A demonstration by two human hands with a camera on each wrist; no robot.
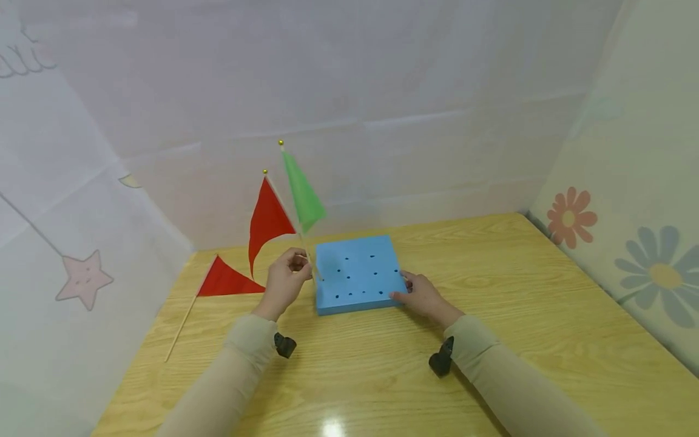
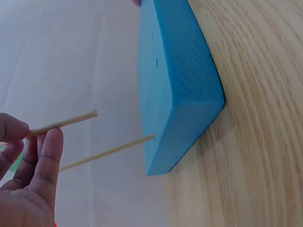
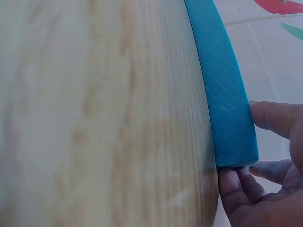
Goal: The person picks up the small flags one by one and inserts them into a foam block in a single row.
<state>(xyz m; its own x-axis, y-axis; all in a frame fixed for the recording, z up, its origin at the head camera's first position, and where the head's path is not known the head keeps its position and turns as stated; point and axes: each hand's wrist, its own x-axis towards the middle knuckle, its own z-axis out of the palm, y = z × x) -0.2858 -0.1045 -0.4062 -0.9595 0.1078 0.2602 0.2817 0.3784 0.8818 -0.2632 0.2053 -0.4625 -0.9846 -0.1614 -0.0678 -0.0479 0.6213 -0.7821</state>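
Note:
My left hand [image 1: 284, 280] pinches the thin wooden stick [image 2: 71, 121] of a green triangular flag [image 1: 303, 195] between thumb and fingers. The stick's lower end is in the air, apart from the blue foam block [image 1: 357, 258]. Dark holes dot the block's top face. A red triangular flag [image 1: 270, 215] stands with its stick [image 2: 111, 150] in the block near the left edge, tilted to the left. At the block's near right corner, my right hand [image 1: 427, 297] grips it, thumb [image 3: 270, 116] on the top face and fingers against the side.
Another red flag [image 1: 226, 280] lies on the wooden table [image 1: 491, 273], left of my left hand, its stick slanting toward the near left. Pale cloth walls [image 1: 382, 152] stand behind and at both sides, with printed flowers on the right.

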